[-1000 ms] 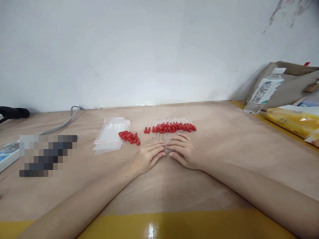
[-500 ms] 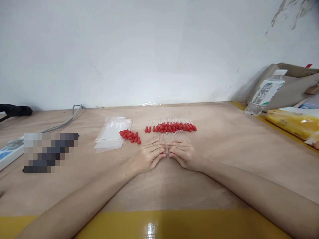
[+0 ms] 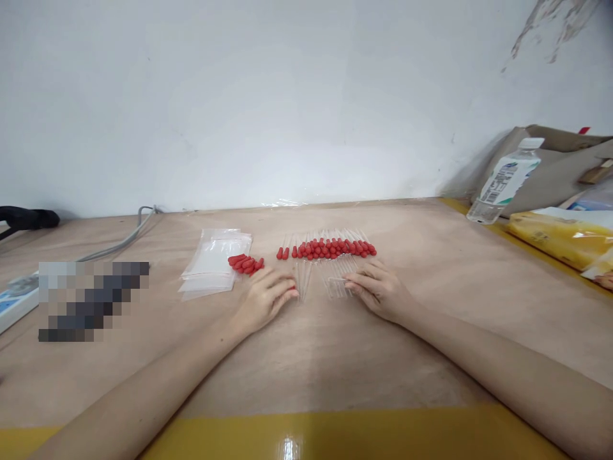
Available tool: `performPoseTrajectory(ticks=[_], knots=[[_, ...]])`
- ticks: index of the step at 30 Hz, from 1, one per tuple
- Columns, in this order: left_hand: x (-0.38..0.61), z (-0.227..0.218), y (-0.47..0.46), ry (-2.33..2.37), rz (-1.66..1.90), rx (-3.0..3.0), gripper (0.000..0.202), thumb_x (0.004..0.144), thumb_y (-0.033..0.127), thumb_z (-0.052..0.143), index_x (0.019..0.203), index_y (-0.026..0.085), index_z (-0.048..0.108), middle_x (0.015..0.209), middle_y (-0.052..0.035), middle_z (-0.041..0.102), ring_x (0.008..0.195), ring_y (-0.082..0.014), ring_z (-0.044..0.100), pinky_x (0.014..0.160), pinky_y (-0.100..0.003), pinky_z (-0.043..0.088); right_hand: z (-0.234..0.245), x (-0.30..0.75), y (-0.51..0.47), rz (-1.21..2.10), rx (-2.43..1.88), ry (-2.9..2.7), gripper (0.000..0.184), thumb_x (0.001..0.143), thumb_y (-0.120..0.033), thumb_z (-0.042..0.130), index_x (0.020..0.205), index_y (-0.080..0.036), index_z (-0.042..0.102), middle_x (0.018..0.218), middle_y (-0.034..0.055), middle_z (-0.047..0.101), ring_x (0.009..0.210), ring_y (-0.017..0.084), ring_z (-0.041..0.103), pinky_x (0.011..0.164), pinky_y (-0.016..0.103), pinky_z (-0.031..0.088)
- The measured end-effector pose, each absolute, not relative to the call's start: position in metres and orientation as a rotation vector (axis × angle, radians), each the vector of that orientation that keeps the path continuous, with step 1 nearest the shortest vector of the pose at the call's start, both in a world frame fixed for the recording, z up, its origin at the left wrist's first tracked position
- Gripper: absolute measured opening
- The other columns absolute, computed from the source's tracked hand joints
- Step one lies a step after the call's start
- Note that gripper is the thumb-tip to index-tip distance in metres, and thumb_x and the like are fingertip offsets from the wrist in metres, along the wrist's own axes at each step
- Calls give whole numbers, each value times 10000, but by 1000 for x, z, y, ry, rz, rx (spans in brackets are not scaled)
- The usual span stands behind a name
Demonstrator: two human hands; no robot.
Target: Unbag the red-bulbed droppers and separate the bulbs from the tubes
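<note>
A row of several clear glass droppers with red rubber bulbs (image 3: 330, 248) lies across the middle of the wooden table (image 3: 431, 275). My left hand (image 3: 265, 297) rests palm down just left of their glass tips, fingers slightly curled, beside a small heap of loose red bulbs (image 3: 245, 262). My right hand (image 3: 376, 287) lies to the right of the tips, fingers stretched, its fingertips touching the clear tubes (image 3: 335, 284). Neither hand grips anything that I can see.
A stack of clear plastic bags (image 3: 213, 262) lies left of the bulbs. A power strip (image 3: 14, 297) and grey cable (image 3: 119, 239) sit at far left. At the right stand a water bottle (image 3: 505, 179), a cardboard box (image 3: 560, 163) and a yellow packet (image 3: 555, 236).
My two hands, pressed together over the tube tips before, have drawn apart: the left slid left toward the loose bulbs, the right slid right.
</note>
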State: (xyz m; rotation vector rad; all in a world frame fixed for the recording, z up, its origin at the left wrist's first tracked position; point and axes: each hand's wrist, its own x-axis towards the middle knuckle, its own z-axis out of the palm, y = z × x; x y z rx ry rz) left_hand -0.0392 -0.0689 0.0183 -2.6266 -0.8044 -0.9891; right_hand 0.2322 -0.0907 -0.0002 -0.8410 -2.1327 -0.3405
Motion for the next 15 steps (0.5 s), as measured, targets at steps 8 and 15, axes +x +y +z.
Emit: performPoseTrajectory(ticks=[8,15], knots=[[-103,57,-6,-1868,-1058,-2322,290,806,317,442,969,159,622,745,-44,540,765,-192,544,710,-320,456,8,215,-90,-122,-1002,-2117,222,830,-165,425,1021,-144,538,729,43,571,714,163,505,683,302,409],[-134,41,16,-2157,-1338,-2330,370,638,468,605,851,176,525,699,1,553,647,-146,548,583,-254,445,9,191,-87,-141,-1083,-2185,93,775,-120,436,763,-168,514,698,32,563,670,151,494,608,263,353]])
